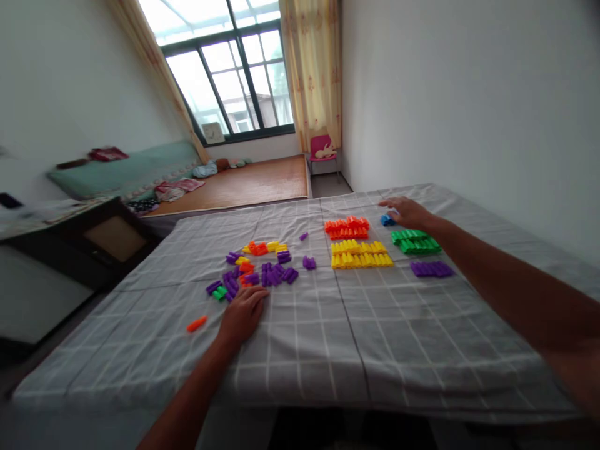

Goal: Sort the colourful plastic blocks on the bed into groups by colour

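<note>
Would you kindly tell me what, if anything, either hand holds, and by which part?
Cannot be told: the right hand is at the blue pieces, grip unclear; the left hand, by the loose pile, shows nothing held.

Cloth (300,359): grey, white check lines, a few darker lines. Single-colour groups: orange pieces (347,234), yellow pieces (362,260), green pieces (416,247), purple pieces (431,269), blue pieces (387,220). Mixed pile (274,275): mostly purple, plus orange, yellow, some green. Curtain (312,56): pale yellow, reddish-orange motifs. Chair (319,143): bright pink. Bed mat (253,180): brown. Wall (469,94): plain off-white.

No text readable; markings on white clock (213,132) too small, blurred.
</note>
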The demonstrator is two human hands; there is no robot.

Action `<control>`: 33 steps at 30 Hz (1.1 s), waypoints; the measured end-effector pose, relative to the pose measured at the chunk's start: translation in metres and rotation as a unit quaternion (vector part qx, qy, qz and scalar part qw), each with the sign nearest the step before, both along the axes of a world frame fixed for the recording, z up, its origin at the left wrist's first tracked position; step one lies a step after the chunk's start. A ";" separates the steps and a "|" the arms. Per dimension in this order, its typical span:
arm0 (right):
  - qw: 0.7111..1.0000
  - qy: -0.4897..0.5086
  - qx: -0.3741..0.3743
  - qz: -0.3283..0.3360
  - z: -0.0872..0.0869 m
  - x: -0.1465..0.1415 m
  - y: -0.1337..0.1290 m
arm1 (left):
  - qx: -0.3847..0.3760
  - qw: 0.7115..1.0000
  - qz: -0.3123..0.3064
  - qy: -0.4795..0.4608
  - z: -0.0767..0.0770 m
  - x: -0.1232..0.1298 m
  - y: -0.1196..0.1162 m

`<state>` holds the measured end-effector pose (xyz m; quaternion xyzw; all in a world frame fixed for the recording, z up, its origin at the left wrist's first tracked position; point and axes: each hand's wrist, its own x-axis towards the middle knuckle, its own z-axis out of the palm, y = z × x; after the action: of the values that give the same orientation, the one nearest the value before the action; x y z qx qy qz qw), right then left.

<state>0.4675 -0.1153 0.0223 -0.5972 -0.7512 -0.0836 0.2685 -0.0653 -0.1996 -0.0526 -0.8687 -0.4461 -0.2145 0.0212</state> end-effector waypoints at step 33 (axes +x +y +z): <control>0.939 0.237 -0.122 0.218 -0.081 -0.233 -0.055 | -0.054 0.994 -0.055 -0.075 -0.001 0.086 0.036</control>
<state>0.2350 -0.1707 -0.0591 -0.4492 -0.7821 0.2135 0.3754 0.0205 -0.1633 -0.0534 -0.8732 -0.4088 -0.2556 -0.0715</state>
